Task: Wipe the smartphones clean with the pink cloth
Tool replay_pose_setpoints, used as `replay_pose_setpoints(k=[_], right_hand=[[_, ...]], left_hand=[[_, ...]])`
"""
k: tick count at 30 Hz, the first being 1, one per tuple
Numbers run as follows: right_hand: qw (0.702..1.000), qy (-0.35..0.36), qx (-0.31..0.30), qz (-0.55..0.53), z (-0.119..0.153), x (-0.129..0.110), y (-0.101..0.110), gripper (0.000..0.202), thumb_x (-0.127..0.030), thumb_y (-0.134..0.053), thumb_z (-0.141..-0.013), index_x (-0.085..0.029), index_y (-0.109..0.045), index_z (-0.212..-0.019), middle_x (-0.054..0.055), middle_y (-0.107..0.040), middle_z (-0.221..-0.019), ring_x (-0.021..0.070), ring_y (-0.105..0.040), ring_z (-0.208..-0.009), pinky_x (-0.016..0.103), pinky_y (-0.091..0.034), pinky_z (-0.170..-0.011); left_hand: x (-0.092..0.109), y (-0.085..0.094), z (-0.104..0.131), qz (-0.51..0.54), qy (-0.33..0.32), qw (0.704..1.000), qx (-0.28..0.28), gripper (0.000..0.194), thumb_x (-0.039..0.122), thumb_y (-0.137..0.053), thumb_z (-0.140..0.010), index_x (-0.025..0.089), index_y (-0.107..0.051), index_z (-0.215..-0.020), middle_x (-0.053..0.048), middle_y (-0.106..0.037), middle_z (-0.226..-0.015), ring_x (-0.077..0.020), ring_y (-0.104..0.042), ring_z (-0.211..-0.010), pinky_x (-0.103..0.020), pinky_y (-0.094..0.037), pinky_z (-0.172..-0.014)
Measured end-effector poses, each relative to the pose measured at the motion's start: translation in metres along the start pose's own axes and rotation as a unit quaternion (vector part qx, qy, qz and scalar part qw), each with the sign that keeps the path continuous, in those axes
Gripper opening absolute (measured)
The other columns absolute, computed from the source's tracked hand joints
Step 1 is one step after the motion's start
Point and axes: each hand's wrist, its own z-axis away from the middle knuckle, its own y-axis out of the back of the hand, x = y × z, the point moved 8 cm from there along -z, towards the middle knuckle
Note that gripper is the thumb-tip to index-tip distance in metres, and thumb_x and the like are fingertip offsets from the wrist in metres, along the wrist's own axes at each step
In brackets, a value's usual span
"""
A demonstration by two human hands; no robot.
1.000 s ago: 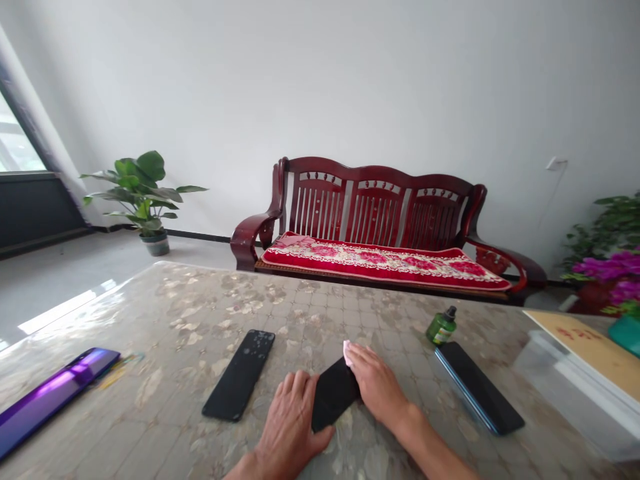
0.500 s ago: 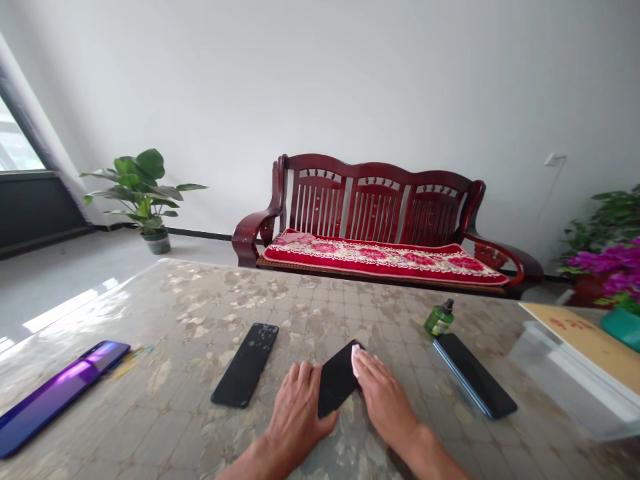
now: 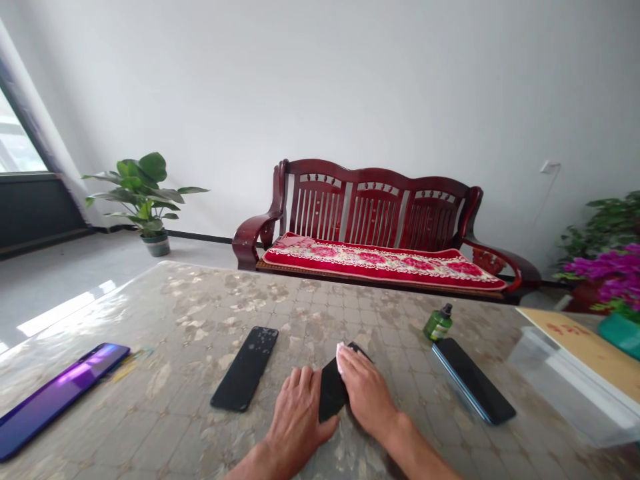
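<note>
Two bare hands at one dark phone (image 3: 331,393) lying on a patterned tabletop (image 3: 175,373).
Left hand (image 3: 299,417): fingers close together, thumb apart, gripping the phone's near left portion. Right hand (image 3: 369,390): fingers pressed together over a white wipe (image 3: 341,357) at the phone's far portion; thumb not visible. Spotted black phone (image 3: 245,370) lies left of the left hand, purple phone (image 3: 60,400) farther left. Blue-edged phone (image 3: 474,380) lies to the right, just beside an upright green bottle (image 3: 438,323).
</note>
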Motion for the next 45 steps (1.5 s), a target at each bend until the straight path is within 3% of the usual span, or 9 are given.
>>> replay_pose_setpoints(k=[3,9,14,19,24,27,34,40,45], right_hand=[[0.997,0.052,-0.047,-0.025,0.015,-0.015,-0.001,0.053,-0.008,-0.037,-0.095,-0.022,-0.040,-0.146,0.008,-0.049,-0.145,0.0185,-0.044,-0.135,0.039,-0.038,-0.112],[0.998,-0.051,-0.007,0.020,-0.002,0.040,-0.006,0.052,-0.005,-0.033,-0.093,-0.019,-0.048,-0.141,0.011,-0.056,-0.138,0.0195,-0.054,-0.126,0.040,-0.040,-0.111],[0.999,-0.037,0.007,0.017,-0.027,0.046,-0.021,0.057,-0.003,-0.036,-0.091,-0.024,-0.044,-0.143,0.006,-0.054,-0.140,0.0179,-0.055,-0.124,0.038,-0.037,-0.114],[0.999,-0.032,-0.010,0.031,-0.001,0.039,-0.008,0.056,-0.002,-0.035,-0.090,-0.020,-0.048,-0.141,0.009,-0.052,-0.142,0.0213,-0.051,-0.129,0.041,-0.042,-0.109],[0.996,0.073,-0.048,0.003,0.037,-0.004,0.002,0.063,-0.004,-0.037,-0.091,-0.021,-0.029,-0.151,0.007,-0.042,-0.150,0.0184,-0.041,-0.137,0.038,-0.038,-0.112],[0.993,0.109,-0.054,-0.009,0.041,-0.015,0.001,0.065,-0.004,-0.039,-0.090,-0.021,-0.027,-0.151,0.005,-0.040,-0.151,0.0172,-0.037,-0.139,0.036,-0.036,-0.114],[0.999,-0.027,0.015,0.007,0.009,0.047,-0.002,0.054,-0.004,-0.035,-0.091,-0.020,-0.049,-0.140,0.010,-0.052,-0.142,0.0211,-0.053,-0.127,0.044,-0.043,-0.108],[0.991,0.038,-0.026,-0.128,-0.026,0.022,-0.016,0.051,-0.007,-0.039,-0.092,-0.023,-0.050,-0.139,0.006,-0.053,-0.141,0.0178,-0.048,-0.131,0.038,-0.039,-0.112],[0.982,0.037,-0.058,-0.178,-0.058,0.028,-0.018,0.045,-0.012,-0.044,-0.091,-0.030,-0.061,-0.128,-0.002,-0.061,-0.133,0.0135,-0.054,-0.125,0.029,-0.041,-0.108]], left_hand=[[-0.001,-0.002,0.000,0.000,-0.004,1.000,0.007,0.049,0.036,-0.063,-0.075,0.016,-0.058,-0.119,-0.009,-0.057,-0.107,-0.0285,-0.049,-0.102,-0.040,-0.038,-0.093],[-0.005,-0.006,0.002,0.002,-0.006,1.000,0.017,0.057,0.041,-0.066,-0.073,0.015,-0.057,-0.123,-0.009,-0.057,-0.110,-0.0286,-0.049,-0.105,-0.039,-0.036,-0.097],[-0.006,-0.004,0.001,0.016,-0.009,1.000,-0.005,0.059,0.042,-0.069,-0.069,0.017,-0.058,-0.121,-0.009,-0.057,-0.111,-0.0287,-0.049,-0.105,-0.039,-0.037,-0.096],[-0.006,-0.007,0.000,0.021,-0.008,0.999,-0.032,0.068,0.042,-0.071,-0.068,0.016,-0.053,-0.129,-0.009,-0.057,-0.114,-0.0294,-0.049,-0.106,-0.039,-0.038,-0.098],[-0.008,-0.011,-0.002,0.022,-0.010,0.999,-0.028,0.067,0.040,-0.072,-0.067,0.015,-0.054,-0.127,-0.010,-0.057,-0.112,-0.0293,-0.049,-0.105,-0.039,-0.039,-0.099],[-0.007,-0.010,-0.001,0.016,-0.014,1.000,-0.018,0.066,0.041,-0.073,-0.068,0.015,-0.055,-0.126,-0.010,-0.057,-0.111,-0.0295,-0.050,-0.104,-0.040,-0.040,-0.098],[-0.001,-0.010,-0.005,-0.032,0.002,0.999,-0.004,0.064,0.046,-0.075,-0.069,0.014,-0.058,-0.122,-0.010,-0.058,-0.109,-0.0298,-0.052,-0.101,-0.041,-0.044,-0.093],[0.011,-0.013,-0.018,-0.080,0.023,0.997,0.001,0.079,0.052,-0.080,-0.067,0.006,-0.056,-0.125,-0.014,-0.059,-0.107,-0.0319,-0.055,-0.098,-0.044,-0.047,-0.089],[0.013,-0.017,-0.024,-0.067,0.017,0.995,-0.075,0.075,0.040,-0.079,-0.072,0.014,-0.049,-0.135,-0.014,-0.058,-0.121,-0.0311,-0.057,-0.109,-0.042,-0.046,-0.095]])
